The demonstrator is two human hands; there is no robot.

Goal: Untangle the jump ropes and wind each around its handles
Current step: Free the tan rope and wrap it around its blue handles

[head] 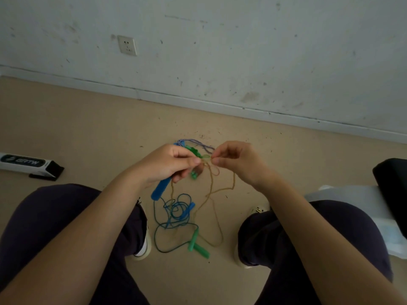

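Observation:
My left hand (pixel 168 164) grips a bundle of jump-rope handles: a blue handle (pixel 161 188) sticks out below the fist and a green handle (pixel 193 151) shows above it. My right hand (pixel 235 160) pinches a tan rope (pixel 222 190) right next to the left fingertips. The tan rope hangs in loops to the floor. A striped blue-white rope (pixel 198 143) arcs behind both hands. On the floor between my feet lie a tangled blue rope (pixel 178 211), a dark green rope (pixel 163 245) and another green handle (pixel 197 247).
I sit with dark-trousered knees on both sides and white shoes (pixel 144 245) by the tangle. A white and black box (pixel 28 165) lies on the beige floor at left. A black object (pixel 392 183) and white plastic sheet (pixel 361 201) are at right. The wall (pixel 220 51) is close ahead.

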